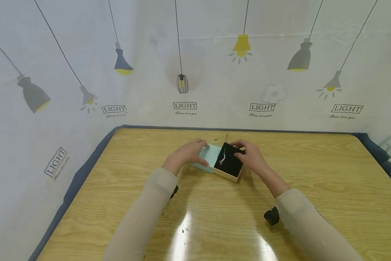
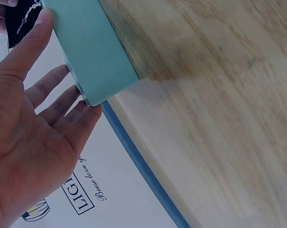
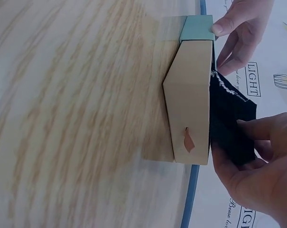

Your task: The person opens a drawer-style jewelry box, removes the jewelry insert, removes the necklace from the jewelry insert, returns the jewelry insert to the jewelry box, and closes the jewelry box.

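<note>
The box [image 1: 226,175] sits on the table [image 1: 319,170] in front of the person, drawn partly open: its cream tray [image 3: 190,95] stands out to the right of the mint sleeve [image 1: 212,154]. A black pad [image 1: 230,167] lines the tray, and a silver bracelet [image 1: 223,158] lies on it near the sleeve. The left hand [image 1: 189,152] grips the sleeve across its width, thumb on one edge, fingertips on the opposite side. The right hand [image 1: 252,156] grips the tray's right part with bent fingers, one digit resting on the pad; whether it pinches the pad alone or the tray too, I cannot tell. A brown tab [image 3: 188,141] shows on the tray's outer wall. A cloth [image 1: 215,72] printed with lamps hangs beyond.
</note>
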`<state>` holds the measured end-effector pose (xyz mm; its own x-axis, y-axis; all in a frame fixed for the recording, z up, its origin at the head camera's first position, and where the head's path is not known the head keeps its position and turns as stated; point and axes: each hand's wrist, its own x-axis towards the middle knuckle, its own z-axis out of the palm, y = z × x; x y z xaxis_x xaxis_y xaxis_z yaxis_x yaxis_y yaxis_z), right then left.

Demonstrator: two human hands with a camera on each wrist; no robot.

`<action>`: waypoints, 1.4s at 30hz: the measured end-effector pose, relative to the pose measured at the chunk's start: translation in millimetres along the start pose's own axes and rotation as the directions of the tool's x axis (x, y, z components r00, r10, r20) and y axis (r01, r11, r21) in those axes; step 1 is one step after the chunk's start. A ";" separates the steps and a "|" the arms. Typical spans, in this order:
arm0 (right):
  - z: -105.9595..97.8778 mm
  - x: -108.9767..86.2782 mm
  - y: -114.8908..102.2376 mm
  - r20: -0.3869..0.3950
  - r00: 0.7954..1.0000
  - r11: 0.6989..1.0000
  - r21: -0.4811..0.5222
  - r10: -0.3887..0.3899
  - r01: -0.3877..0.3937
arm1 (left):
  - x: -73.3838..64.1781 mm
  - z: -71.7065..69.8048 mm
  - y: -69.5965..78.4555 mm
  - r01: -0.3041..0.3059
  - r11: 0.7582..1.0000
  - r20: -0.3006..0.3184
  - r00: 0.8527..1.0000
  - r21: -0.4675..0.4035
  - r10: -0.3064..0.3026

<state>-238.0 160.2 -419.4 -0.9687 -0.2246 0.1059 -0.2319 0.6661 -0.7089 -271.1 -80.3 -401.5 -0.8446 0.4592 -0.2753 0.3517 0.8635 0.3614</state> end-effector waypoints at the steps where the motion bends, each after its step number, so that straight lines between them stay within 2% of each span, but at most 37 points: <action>1: -0.8 -0.2 -0.3 0.001 1.000 1.000 0.006 0.002 -0.002 | -0.5 -0.2 0.4 -0.001 1.000 0.001 1.000 -0.001 0.001; 13: -9.4 -3.5 -1.8 -0.016 0.999 0.999 0.026 0.043 -0.042 | -2.2 -1.1 1.6 0.000 1.000 0.005 1.000 -0.005 0.000; 21: -16.1 -4.8 -4.9 -0.031 0.998 0.992 0.115 0.063 -0.059 | -3.0 -2.0 2.2 -0.007 1.000 0.005 1.000 -0.005 0.007; 26: -18.5 -5.3 -8.3 -0.034 0.995 0.974 0.212 0.090 -0.081 | -3.5 -2.1 2.9 -0.005 1.000 0.003 1.000 -0.003 0.005; 31: -20.8 -4.1 -9.9 -0.012 0.993 0.929 0.354 0.121 -0.109 | -3.1 -1.7 3.4 -0.006 1.000 -0.005 1.000 -0.003 0.006; 36: -25.2 -4.8 -14.0 0.010 0.991 0.855 0.503 0.137 -0.123 | -1.9 -1.2 2.9 -0.003 1.000 -0.006 1.000 0.001 0.003; 42: -33.0 -8.1 -27.7 -0.001 0.996 0.759 0.647 0.095 -0.071 | -1.0 -0.7 2.7 0.001 1.000 -0.006 1.000 0.001 -0.001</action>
<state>-226.6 167.0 -377.6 -0.9864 -0.1597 0.0391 -0.0495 0.0612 -0.9969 -269.5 -78.6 -399.6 -0.8475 0.4571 -0.2700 0.3513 0.8641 0.3604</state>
